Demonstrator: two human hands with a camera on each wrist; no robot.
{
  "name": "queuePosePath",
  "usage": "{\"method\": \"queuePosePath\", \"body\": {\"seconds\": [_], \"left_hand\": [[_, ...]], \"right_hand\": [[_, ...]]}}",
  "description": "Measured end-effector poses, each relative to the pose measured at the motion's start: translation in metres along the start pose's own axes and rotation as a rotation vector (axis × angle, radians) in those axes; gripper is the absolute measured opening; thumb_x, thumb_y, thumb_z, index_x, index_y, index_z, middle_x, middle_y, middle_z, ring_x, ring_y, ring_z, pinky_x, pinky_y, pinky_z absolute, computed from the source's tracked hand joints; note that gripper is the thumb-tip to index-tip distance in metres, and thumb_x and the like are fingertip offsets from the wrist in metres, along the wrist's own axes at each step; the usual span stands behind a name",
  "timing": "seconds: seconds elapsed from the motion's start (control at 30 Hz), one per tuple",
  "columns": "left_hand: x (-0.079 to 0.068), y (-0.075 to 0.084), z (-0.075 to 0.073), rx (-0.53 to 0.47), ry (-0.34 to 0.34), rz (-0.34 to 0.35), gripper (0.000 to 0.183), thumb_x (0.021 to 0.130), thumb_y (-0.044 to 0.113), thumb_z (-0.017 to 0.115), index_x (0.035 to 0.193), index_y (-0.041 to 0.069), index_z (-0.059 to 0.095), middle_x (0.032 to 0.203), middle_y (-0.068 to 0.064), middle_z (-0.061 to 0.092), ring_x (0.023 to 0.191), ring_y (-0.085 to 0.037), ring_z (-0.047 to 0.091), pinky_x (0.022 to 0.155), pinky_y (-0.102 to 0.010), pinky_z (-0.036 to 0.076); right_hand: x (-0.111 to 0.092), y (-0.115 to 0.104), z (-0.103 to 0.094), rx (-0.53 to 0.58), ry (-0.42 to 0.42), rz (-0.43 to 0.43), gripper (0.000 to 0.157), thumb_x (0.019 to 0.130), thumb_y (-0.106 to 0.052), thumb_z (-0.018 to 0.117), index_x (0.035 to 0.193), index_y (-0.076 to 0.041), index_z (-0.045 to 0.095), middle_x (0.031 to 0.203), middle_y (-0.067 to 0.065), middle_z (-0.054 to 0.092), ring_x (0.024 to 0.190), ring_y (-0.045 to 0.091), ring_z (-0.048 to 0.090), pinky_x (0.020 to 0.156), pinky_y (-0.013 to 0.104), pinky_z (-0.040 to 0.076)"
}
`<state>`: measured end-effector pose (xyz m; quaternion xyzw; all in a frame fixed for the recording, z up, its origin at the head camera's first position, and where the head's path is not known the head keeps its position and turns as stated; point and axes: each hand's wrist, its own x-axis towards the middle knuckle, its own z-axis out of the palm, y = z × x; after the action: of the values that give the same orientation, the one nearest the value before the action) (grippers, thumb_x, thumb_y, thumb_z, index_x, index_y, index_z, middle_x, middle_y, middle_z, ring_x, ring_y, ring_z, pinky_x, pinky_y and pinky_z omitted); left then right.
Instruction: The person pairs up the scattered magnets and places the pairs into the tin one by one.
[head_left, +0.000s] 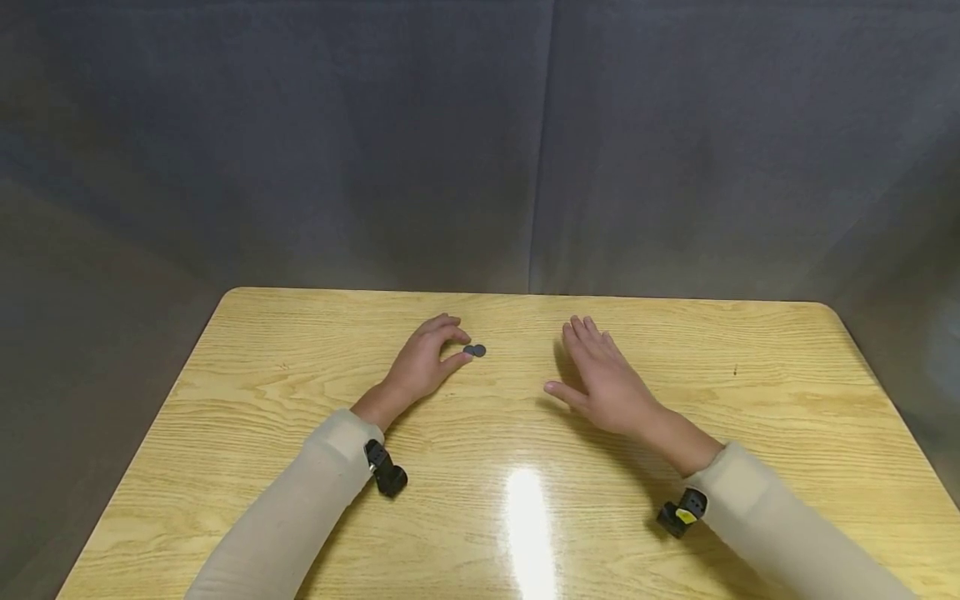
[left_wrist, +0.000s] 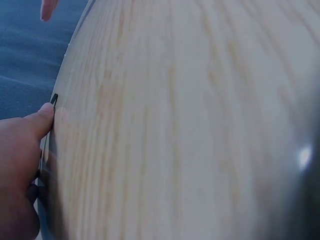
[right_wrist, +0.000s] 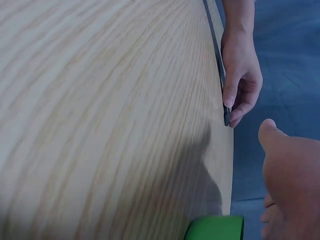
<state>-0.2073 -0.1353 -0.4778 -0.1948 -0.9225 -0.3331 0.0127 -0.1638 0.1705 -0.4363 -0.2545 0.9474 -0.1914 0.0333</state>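
Two small dark round discs [head_left: 480, 351] sit side by side, edges overlapping, at the fingertips of my left hand [head_left: 420, 360]. The thumb and index finger of that hand pinch the nearer disc, one on each side of it. From the right wrist view, the left hand [right_wrist: 241, 65] is seen with its fingers bent around a small dark edge close to the tabletop. My right hand [head_left: 606, 379] is held to the right of the discs with straight fingers and the thumb spread, holding nothing. Its shadow falls on the wood beside it.
A light wood table [head_left: 375, 533] with rounded far corners spans the view. Dark grey cloth [head_left: 450, 150] hangs behind it and at the sides. Each wrist wears a small black camera [head_left: 386, 468]. A bright reflection shines near the middle front.
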Motion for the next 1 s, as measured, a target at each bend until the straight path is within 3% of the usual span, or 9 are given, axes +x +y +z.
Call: {"method": "queuePosePath", "body": {"seconds": [0.37,1.0], "left_hand": [[-0.001,0.0,0.0,0.002,0.004,-0.003,0.027,0.098,0.025,0.072,0.119,0.008,0.071,0.148,-0.017,0.052,0.145,-0.034,0.04,0.118,-0.046,0.034],[0.0,0.0,0.001,0.037,0.011,0.006,0.027,0.096,0.028,0.074,0.117,0.01,0.072,0.147,-0.016,0.053,0.143,-0.034,0.042,0.117,-0.047,0.035]], "right_hand": [[-0.022,0.016,-0.011,0.019,-0.003,0.041,0.096,0.102,-0.051,0.058,0.158,0.01,0.009,0.166,0.028,0.003,0.154,0.044,0.001,0.124,0.055,0.005],[-0.056,0.041,-0.015,0.078,-0.008,0.074,0.096,0.102,-0.048,0.06,0.158,0.009,0.008,0.166,0.029,0.002,0.154,0.044,0.0,0.124,0.055,0.004]]}}
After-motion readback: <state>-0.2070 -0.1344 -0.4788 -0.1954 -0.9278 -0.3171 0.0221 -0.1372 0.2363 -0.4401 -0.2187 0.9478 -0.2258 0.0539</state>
